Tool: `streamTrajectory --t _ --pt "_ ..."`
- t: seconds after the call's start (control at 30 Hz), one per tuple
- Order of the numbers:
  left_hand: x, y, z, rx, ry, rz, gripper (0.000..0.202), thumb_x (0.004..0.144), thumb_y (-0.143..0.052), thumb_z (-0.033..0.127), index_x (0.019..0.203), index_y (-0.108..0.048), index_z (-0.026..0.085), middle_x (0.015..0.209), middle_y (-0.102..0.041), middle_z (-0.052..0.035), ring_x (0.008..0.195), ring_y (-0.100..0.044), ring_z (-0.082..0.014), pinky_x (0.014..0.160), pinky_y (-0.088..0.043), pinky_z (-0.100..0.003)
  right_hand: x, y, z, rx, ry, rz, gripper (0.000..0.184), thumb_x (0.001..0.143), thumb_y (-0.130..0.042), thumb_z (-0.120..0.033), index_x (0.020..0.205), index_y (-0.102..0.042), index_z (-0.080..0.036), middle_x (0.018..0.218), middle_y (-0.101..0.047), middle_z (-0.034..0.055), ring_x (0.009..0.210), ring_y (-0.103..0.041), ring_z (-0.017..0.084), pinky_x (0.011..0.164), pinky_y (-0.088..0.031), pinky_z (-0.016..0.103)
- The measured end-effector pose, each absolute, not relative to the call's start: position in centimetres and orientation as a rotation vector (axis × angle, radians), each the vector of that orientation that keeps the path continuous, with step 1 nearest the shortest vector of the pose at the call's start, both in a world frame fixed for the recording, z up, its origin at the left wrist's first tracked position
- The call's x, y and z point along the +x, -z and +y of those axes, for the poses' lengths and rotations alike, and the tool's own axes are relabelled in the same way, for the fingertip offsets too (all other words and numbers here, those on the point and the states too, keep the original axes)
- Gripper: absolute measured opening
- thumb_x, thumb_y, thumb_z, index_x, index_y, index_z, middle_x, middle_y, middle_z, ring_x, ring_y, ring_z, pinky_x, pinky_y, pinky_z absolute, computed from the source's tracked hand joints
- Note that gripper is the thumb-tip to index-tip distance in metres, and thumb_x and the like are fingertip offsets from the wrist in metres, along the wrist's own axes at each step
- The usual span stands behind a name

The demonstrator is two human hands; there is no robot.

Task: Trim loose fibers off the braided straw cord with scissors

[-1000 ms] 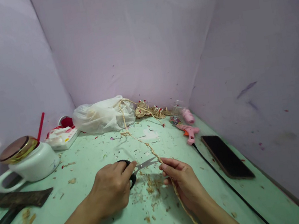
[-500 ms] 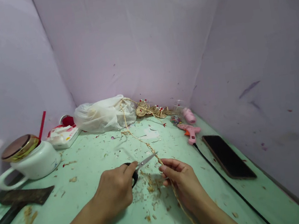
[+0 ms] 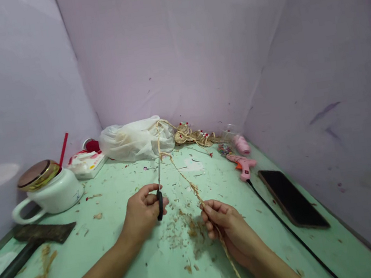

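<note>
My left hand (image 3: pixel 143 214) is closed around the black-handled scissors (image 3: pixel 160 203), whose thin blades point away from me, apart from the cord. Between thumb and fingers, my right hand (image 3: pixel 232 229) pinches a straw-coloured braided cord (image 3: pixel 196 192). One end of the cord runs back toward a white plastic bag (image 3: pixel 133 142); the other hangs down past my right wrist and out of view at the bottom. Small fibre scraps (image 3: pixel 194 230) lie on the green table between my hands.
A pink glue gun (image 3: pixel 244 165) with a black cable and a phone (image 3: pixel 292 198) lie on the right. On the left are a white mug (image 3: pixel 54 195) with a lid on it, a hammer-like tool (image 3: pixel 44 233) and a tissue pack (image 3: pixel 88 163). Coiled braid pieces (image 3: pixel 183 134) sit at the back.
The scissors have moved off the cord to the left and turned from crosswise to pointing away. My right hand still pinches the cord. The whole view has shifted slightly.
</note>
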State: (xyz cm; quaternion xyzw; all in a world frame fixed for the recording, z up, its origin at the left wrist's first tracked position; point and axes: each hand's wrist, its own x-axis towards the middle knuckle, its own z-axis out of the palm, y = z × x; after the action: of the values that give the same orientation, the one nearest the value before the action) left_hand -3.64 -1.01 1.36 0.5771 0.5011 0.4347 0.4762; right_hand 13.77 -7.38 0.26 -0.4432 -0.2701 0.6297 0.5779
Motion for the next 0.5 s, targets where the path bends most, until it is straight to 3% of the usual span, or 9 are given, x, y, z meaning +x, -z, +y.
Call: streamTrajectory --t 0.1,0.3,0.5 --pt "-2.5 -1.4 -0.6 1.056 -1.044 1.144 0.041 0.062 -0.064 0.031 0.096 -0.048 0.014 0.068 -0.064 -0.0045 0.047 -0.055 -0.0104 0.037 -0.030 -0.016 13.4 -0.2 -7.5 -0.991 -1.565 -0.655 0.016 0.066 -0.066 -0.025 0.075 -0.059 -0.014 0.054 -0.052 -0.0028 0.040 -0.039 0.004 0.035 -0.037 0.014" --pt "0.2 -1.6 1.5 0.956 -1.039 1.082 0.036 0.064 -0.060 0.021 0.095 -0.044 0.014 0.078 -0.064 -0.0088 0.053 -0.058 -0.0104 0.039 -0.033 -0.016 12.7 0.1 -7.5 -1.029 -1.653 -0.734 0.019 0.068 -0.065 -0.028 0.076 -0.058 -0.012 0.052 -0.052 -0.0030 0.035 -0.038 0.003 0.032 -0.035 0.014" --pt "1.4 -1.9 3.0 1.180 -1.115 1.150 0.036 0.057 -0.060 0.015 0.091 -0.046 0.015 0.056 -0.055 0.0018 0.047 -0.053 -0.0108 0.038 -0.029 -0.017 12.4 -0.1 -7.6 -1.112 -1.669 -0.799 0.028 0.067 -0.064 -0.034 0.082 -0.057 -0.011 0.052 -0.055 -0.0018 0.034 -0.040 0.004 0.029 -0.035 0.014"
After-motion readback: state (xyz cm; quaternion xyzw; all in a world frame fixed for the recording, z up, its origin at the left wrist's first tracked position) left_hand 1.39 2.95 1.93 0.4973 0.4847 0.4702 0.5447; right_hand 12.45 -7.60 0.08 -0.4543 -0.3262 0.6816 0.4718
